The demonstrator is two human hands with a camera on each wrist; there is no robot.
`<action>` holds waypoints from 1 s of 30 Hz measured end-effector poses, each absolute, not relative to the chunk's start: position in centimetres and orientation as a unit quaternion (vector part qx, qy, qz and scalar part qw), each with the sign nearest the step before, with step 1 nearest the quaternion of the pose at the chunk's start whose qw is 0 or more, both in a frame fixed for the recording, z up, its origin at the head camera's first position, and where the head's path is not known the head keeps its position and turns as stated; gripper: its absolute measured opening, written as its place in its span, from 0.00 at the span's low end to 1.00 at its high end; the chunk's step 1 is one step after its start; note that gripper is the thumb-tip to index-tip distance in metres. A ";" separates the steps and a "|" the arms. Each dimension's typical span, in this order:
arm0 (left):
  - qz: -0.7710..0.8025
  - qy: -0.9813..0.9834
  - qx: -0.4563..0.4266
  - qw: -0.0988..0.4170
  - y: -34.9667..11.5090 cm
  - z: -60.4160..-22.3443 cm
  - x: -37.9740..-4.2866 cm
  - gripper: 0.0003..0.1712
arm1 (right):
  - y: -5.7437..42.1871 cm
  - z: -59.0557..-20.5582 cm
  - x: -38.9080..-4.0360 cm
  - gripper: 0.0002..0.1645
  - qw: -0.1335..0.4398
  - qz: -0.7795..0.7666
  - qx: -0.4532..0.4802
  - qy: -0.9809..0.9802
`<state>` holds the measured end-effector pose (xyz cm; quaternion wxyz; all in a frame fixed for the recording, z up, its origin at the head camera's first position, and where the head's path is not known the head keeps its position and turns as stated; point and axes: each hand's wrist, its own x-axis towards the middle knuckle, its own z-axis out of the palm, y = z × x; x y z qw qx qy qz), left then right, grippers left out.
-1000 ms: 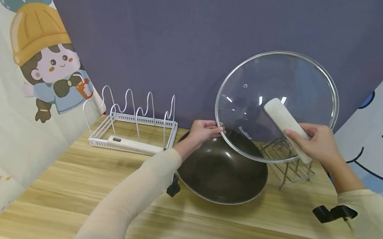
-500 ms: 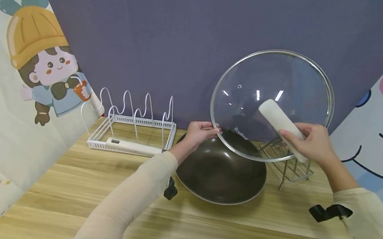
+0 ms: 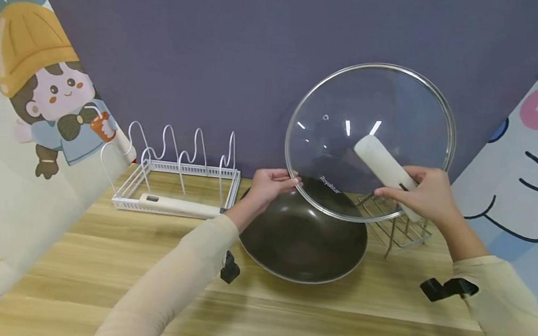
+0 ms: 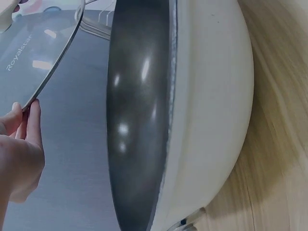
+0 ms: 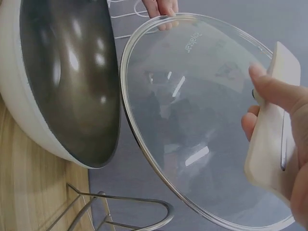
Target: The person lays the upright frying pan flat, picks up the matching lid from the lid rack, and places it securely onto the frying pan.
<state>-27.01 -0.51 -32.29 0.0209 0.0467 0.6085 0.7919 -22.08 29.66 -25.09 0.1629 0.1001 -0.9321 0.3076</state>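
Note:
A round glass pot lid [image 3: 374,113] with a metal rim is held up, tilted, above a dark-lined wok [image 3: 307,246]. My right hand [image 3: 427,195] grips the lid's long white handle [image 5: 274,120]; in the right wrist view the thumb lies over it. My left hand [image 3: 269,187] pinches the lid's lower left rim between thumb and fingers, as the left wrist view shows too. Cream-coloured on the outside, the wok [image 4: 211,106] rests on the wooden table. Its white handle [image 3: 179,205] points left across the front of a white rack.
The white wire rack [image 3: 127,198] stands at the left, by the purple backdrop [image 3: 188,49]. Right of the wok is a small metal wire rack [image 3: 390,237], partly behind the lid. Wooden tabletop [image 3: 96,281] stretches across the front. Printed cloths hang on both sides.
Everything in the head view has shifted somewhat left as the camera turned. Both hands keep their hold on the lid, which stays raised above the wok; the right thumb has shifted slightly on the handle.

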 end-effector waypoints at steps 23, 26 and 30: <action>0.790 0.611 0.051 0.027 -2.0 -31.8 -25.6 0.18 | 28.9 -25.7 -22.2 0.21 0.250 0.276 0.128 -0.919; 0.787 0.615 0.050 0.026 -2.2 -31.9 -25.3 0.18 | 28.7 -26.2 -22.1 0.24 0.289 0.269 0.135 -0.909; 0.779 0.626 0.039 0.021 -2.4 -31.9 -24.9 0.18 | 28.3 -27.0 -22.2 0.24 0.347 0.270 0.155 -0.885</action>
